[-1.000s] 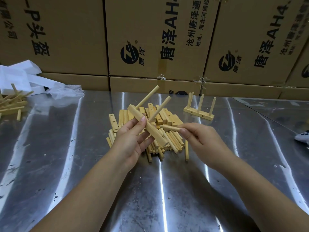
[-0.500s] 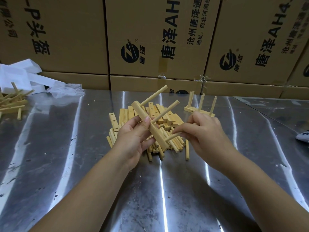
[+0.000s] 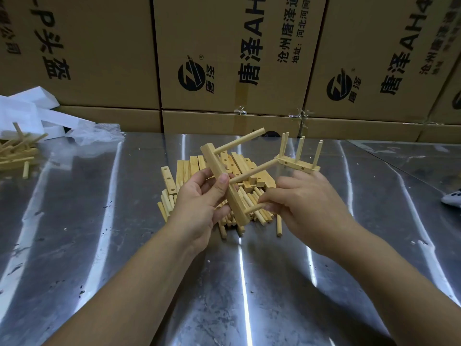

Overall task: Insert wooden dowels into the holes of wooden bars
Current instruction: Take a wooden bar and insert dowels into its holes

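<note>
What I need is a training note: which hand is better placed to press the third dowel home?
Right. The right hand pinches the third dowel, its tip at the bar; the left hand grips that bar, steadying it.

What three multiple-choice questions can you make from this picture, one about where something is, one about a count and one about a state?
1. Where is the pile of loose bars and dowels?
A. on the table, beyond both hands
B. in a drawer
C. on the floor

2. How many dowels stand up from the finished bar?
A. one
B. three
C. five

3. What is the right hand doing?
A. lying flat
B. pinching a dowel at the bar that the left hand holds
C. holding a hammer

Answers:
1 A: the pile lies on the metal top behind the hands.
2 B: three upright pegs show.
3 B: its fingers close on the dowel at the bar's near end.
</note>
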